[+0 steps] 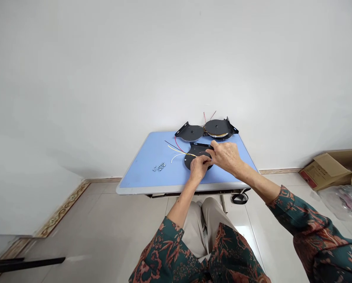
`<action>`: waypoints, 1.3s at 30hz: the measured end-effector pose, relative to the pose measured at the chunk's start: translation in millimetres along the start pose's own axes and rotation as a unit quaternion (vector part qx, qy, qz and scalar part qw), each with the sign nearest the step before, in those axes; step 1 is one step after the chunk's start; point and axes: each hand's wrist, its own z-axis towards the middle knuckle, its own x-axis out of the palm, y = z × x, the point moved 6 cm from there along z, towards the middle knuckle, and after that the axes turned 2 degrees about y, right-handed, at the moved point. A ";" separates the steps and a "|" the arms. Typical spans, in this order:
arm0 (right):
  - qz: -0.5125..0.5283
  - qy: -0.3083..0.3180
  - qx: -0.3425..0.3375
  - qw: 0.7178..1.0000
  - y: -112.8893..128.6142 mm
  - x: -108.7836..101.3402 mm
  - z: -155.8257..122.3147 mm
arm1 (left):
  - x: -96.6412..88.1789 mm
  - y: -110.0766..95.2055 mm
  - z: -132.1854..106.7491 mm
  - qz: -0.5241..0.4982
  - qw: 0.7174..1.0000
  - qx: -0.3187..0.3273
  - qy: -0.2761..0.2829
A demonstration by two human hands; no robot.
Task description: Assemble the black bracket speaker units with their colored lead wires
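A black round plate (196, 151) with yellow, white, red and black wires (177, 151) trailing to its left lies on the small blue table (143, 167). My left hand (199, 166) rests on the plate's near side, fingers curled in a pinch on something I cannot make out. Just to the right, my right hand (226, 155) has its fingers closed on the plate's upper right edge. Two more black round plates (190, 132) (217, 127) lie side by side at the table's far edge, against the wall.
A small heap of silver screws (159, 167) lies on the table's left part. An open cardboard box (330, 169) and a clear plastic bag (345, 198) sit on the tiled floor at the right. A white wall stands right behind the table.
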 end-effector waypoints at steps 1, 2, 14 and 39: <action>0.018 0.007 -0.020 1.000 -0.2 -0.4 0.8 | -0.3 -0.1 0.0 -0.006 1.000 -0.003 -0.001; 0.040 0.014 -0.046 0.998 -0.2 -0.7 1.3 | -0.5 0.0 0.1 -0.014 1.000 -0.005 -0.002; 0.035 -0.027 0.029 0.999 -13.1 3.8 -0.8 | 1.5 -1.9 -1.5 -0.005 1.000 0.016 0.011; 0.237 -0.022 -0.118 0.964 -25.4 2.5 0.6 | 5.1 -1.0 -0.5 0.011 0.998 0.055 0.007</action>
